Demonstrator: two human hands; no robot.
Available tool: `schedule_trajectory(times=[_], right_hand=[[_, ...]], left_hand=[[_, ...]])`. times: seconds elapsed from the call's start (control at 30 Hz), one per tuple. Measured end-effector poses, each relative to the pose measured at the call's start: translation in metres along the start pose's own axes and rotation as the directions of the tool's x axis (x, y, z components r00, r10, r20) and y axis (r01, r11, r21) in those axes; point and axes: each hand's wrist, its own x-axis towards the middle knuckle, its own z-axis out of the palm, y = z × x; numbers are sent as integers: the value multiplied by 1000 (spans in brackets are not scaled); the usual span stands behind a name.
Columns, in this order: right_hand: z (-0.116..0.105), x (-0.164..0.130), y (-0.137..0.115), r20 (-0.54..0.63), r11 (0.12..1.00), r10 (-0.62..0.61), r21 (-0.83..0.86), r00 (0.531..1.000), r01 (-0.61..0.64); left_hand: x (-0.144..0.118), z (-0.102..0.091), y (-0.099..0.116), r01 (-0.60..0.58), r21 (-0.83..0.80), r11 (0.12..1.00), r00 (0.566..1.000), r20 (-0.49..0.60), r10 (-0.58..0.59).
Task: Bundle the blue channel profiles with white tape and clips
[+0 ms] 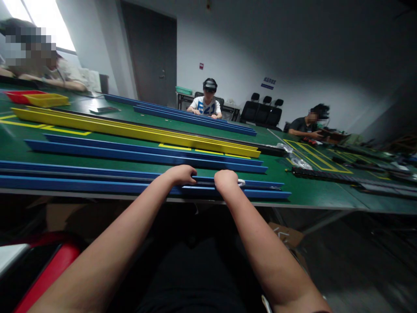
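A long blue rail (97, 184) lies along the near edge of the table, with a thin dark strip (208, 182) running inside it. Over this rail my left hand (182, 174) has its fingers curled down; what they grip, if anything, is hidden. To its right, my right hand (226, 179) is closed in a fist above the same rail. A small white curved item (241, 182) sticks out from its right side, its kind unclear. The two hands are a short way apart.
Behind lie another blue rail (146, 155) and a long yellow rail (130, 131) on the green table (312, 191). Red and yellow trays (45, 100) stand far left. Dark strips (325, 176) lie right. Co-workers sit left, across (205, 104) and right (306, 126).
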Motion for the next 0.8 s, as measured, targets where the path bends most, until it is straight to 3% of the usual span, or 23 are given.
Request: schedule_trajectory(times=[0.63,0.8], right_hand=[[5,2,0,-33,1000,12,19,999,-11],[5,6,0,9,998,15,61,1000,-16]], left_hand=[[0,2,-3,-6,24,1000,1000,-4,6],[0,2,-2,-19,45,999,1000,9,18]])
